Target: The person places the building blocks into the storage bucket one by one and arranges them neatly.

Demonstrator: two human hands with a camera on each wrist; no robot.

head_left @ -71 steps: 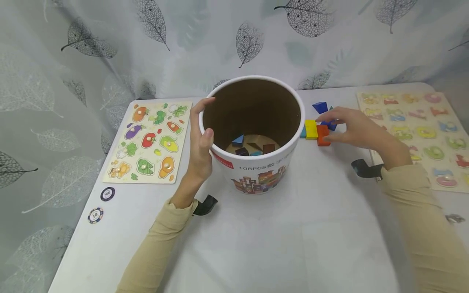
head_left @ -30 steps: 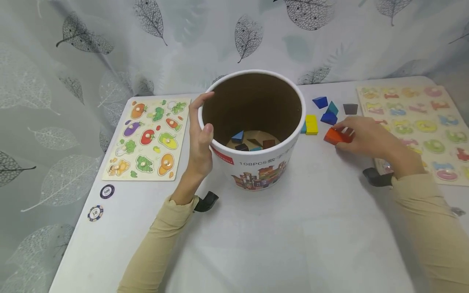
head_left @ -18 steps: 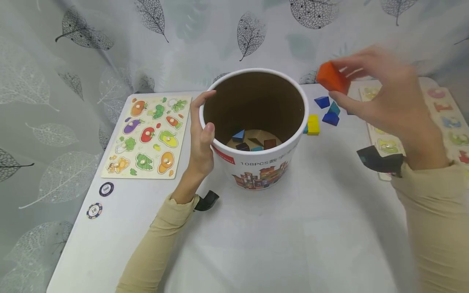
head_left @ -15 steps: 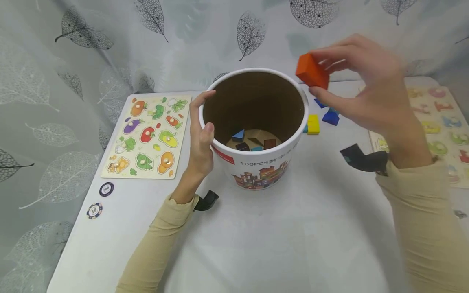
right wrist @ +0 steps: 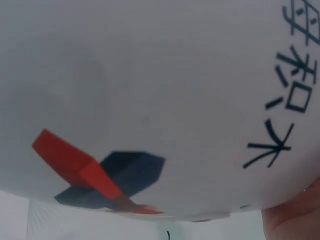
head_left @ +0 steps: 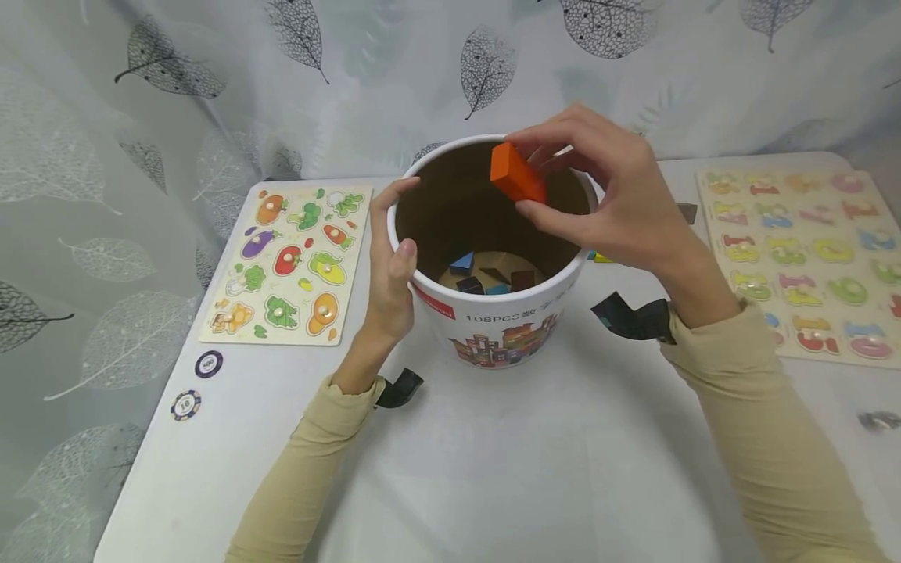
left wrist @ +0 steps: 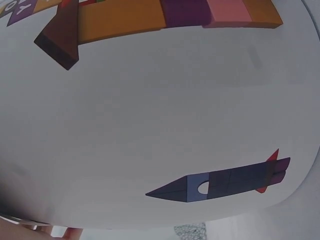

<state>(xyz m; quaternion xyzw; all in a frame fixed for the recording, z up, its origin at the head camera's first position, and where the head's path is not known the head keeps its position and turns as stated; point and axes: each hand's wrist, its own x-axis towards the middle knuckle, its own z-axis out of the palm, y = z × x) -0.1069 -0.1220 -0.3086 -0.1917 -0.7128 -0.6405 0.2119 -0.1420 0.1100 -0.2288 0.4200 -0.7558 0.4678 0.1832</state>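
In the head view, a white bucket (head_left: 439,320) with a printed building picture stands on the table. My left hand (head_left: 389,274) grips its left side, with fingertip and thumb at the rim. My right hand (head_left: 612,180) pinches an orange-red building block (head_left: 517,173) between thumb and fingers over the bucket's mouth. Several blocks lie on the bucket's floor, among them a blue block (head_left: 462,263) and a brown block (head_left: 523,280). Both wrist views are mostly filled by the bucket's printed wall; part of the left hand (left wrist: 37,232) and of the right hand (right wrist: 295,217) shows at the bottom edge.
A vegetable puzzle board (head_left: 281,270) lies left of the bucket, with a dark chip (head_left: 209,364) and a patterned chip (head_left: 186,405) below it. Right is a number puzzle board (head_left: 809,250). A sliver of a yellow block (head_left: 601,257) shows under the right hand. A leaf-patterned curtain (head_left: 422,70) hangs behind.
My right hand picked up the orange-red block from the table, lifted it and carried it left over the bucket. My left hand has stayed on the bucket.
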